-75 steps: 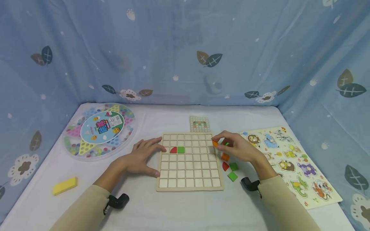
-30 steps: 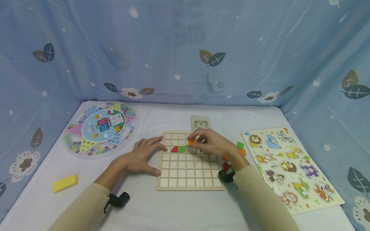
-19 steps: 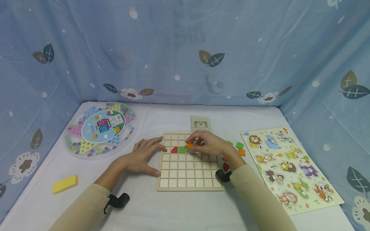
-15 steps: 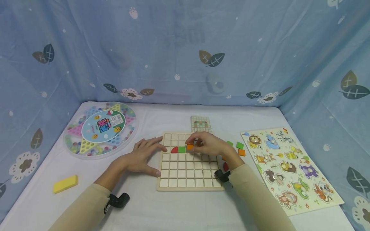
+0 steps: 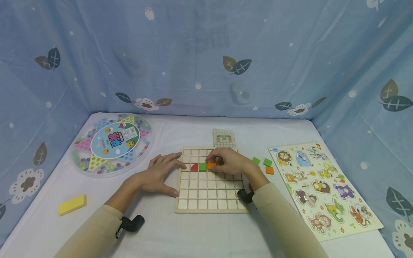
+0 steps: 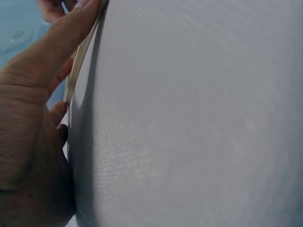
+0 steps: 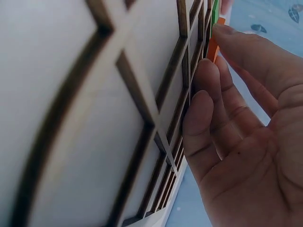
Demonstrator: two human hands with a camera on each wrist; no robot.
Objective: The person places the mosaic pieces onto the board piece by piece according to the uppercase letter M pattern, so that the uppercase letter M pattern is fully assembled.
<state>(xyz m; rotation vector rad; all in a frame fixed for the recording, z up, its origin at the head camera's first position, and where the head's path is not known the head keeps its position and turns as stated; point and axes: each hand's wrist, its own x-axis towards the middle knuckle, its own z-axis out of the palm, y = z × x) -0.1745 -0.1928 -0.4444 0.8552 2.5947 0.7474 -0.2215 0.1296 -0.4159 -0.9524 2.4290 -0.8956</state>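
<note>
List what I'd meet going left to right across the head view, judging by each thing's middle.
Yellow block, round game, left hand, placed red piece, placed green tile, held orange tile, right hand, loose orange tile, animal puzzle.

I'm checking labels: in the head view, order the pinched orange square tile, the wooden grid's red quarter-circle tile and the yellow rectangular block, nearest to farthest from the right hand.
1. Orange tile, pinched by the right hand.
2. Red tile, on the grid's left side.
3. Yellow block, far left.
</note>
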